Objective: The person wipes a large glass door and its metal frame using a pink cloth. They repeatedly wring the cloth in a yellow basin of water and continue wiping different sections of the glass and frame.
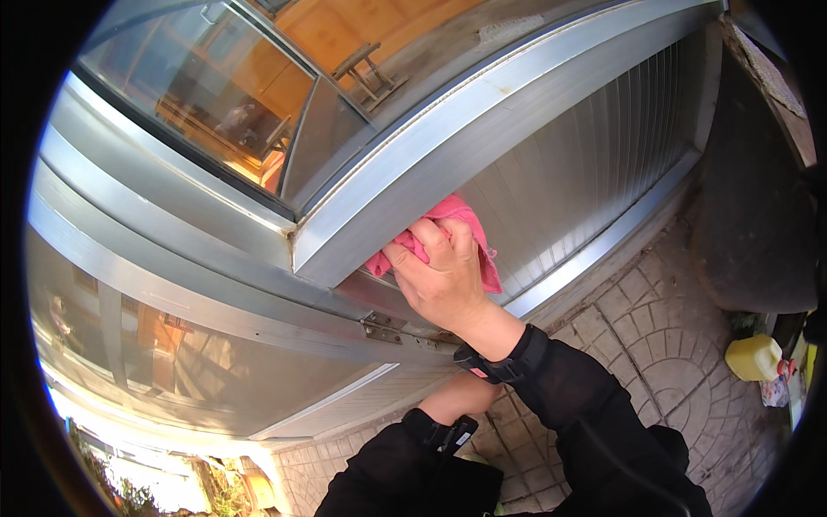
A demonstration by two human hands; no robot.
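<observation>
My right hand (439, 278) grips a bunched pink cloth (486, 258), its fingers bent over the folds. The cloth touches the ribbed metal panel (549, 181) just under a broad metal frame rail (491, 110). Below and partly behind the right wrist is my left hand (481, 395). Its fingers are hidden, so whether it holds anything does not show. Close to the cloth, a metal hinge (382, 327) sits on the frame's edge. Dark straps circle both wrists over black sleeves.
Window glass (226, 97) stands above the metal frame, with a wooden stool (365, 71) visible beyond it. A reflective door panel (194, 336) extends at the left. Patterned paving (646, 336) lies below. A yellow plastic jug (753, 357) stands at the right, near a large dark object (749, 194).
</observation>
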